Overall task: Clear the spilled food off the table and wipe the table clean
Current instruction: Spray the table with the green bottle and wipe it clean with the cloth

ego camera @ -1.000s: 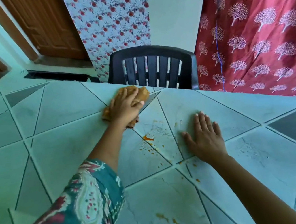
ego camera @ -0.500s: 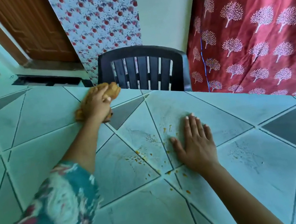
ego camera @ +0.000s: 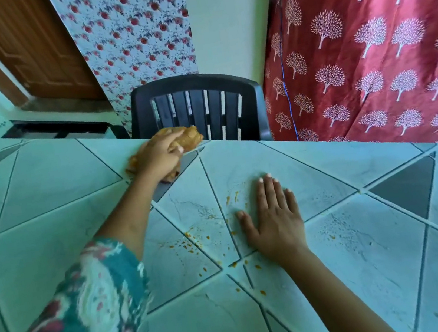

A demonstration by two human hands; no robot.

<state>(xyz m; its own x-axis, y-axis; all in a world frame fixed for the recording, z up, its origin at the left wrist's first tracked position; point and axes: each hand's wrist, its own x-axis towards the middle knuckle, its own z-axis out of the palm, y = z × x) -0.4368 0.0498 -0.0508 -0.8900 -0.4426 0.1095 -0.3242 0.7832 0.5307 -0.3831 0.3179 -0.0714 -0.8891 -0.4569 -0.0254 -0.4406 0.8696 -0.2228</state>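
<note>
My left hand (ego camera: 160,154) grips the cloth (ego camera: 189,138) at the far edge of the surface (ego camera: 46,197). My right hand (ego camera: 275,220) lies flat. I should press and wipe the orange bits (ego camera: 192,243).

Black slatted chair (ego camera: 191,84), red curtain (ego camera: 382,70) (white tree print), floral fabric (ego camera: 130,37), wooden door (ego camera: 32,46)
</note>
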